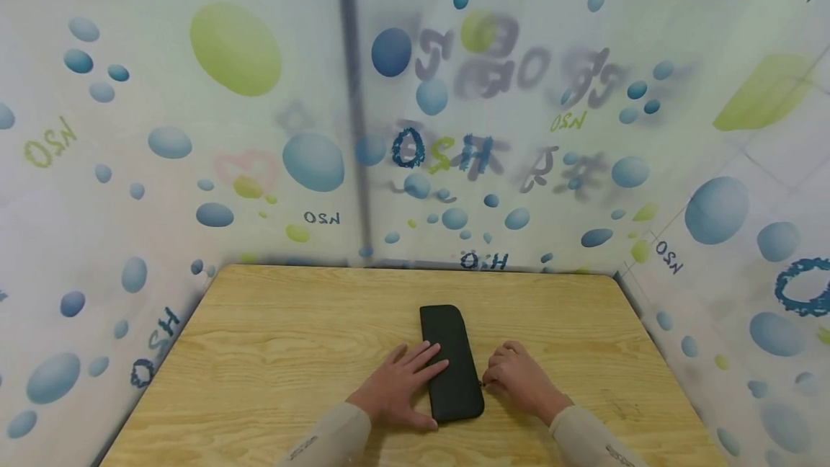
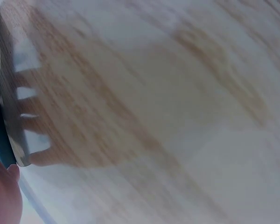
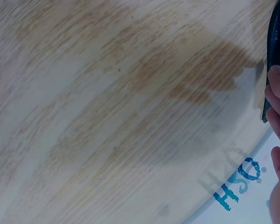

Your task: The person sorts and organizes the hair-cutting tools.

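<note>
A flat black zip case [image 1: 457, 370] with rounded corners on its right side lies lengthwise on the wooden table. My left hand [image 1: 397, 385] rests on its left edge, fingers spread over the top and thumb near the bottom corner. At the case's lower right edge, my right hand [image 1: 521, 379] pinches a small dark zipper pull [image 1: 482, 383] between curled fingers. The left wrist view catches only the case's edge [image 2: 0, 126] and part of the left hand [image 2: 4, 193]. In the right wrist view, the right hand's fingers [image 3: 279, 100] overlap the black case [image 3: 279, 37].
The light wooden table [image 1: 292, 337] stands against a white curtain [image 1: 259, 121] printed with blue and green bubbles, which also runs along both sides. Shadows of both hands fall on the wood in the wrist views.
</note>
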A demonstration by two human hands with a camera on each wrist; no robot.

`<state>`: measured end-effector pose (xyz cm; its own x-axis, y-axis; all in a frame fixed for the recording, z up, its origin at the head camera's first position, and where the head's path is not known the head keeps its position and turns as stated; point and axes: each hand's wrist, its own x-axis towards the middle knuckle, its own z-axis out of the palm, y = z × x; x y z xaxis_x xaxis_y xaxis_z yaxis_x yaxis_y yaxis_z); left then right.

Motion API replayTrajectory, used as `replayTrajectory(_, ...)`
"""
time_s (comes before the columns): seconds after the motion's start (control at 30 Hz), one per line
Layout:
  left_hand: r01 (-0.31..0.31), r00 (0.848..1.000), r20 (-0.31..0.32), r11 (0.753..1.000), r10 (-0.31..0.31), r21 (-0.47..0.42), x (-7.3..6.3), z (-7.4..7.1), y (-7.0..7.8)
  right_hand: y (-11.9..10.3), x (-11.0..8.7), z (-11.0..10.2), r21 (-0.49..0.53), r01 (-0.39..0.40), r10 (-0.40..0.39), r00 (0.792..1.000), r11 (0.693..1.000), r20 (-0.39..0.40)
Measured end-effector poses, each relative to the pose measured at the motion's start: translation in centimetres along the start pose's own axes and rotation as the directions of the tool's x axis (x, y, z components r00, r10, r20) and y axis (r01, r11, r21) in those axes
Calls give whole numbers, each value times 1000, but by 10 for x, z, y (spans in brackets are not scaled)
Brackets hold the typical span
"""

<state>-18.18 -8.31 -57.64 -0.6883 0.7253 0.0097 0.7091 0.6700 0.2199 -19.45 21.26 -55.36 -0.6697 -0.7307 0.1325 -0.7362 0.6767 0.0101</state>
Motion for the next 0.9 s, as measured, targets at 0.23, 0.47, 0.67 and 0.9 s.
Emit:
replayTrajectory(0.23, 10, 1000, 16, 1000, -9, -11, 0, -1, 1, -1, -2, -1, 10, 25, -25, 1000, 1000, -11)
replayTrajectory(0.47, 13, 1000, 19, 1000, -13, -12, -1, -1, 1, -2, -5, -1, 16, 44, -43, 999, 999, -25)
replayTrajectory(0.67, 10, 1000, 12, 1000, -10, 4, 0, 2, 0, -2, -6, 0, 32, 53, -52, 998, 998, -23)
replayTrajectory(0.9, 7, 1000, 9, 1000, -7, 17, 0, 2, -1, -2, -7, 0, 31, 52, -51, 999, 998, -19)
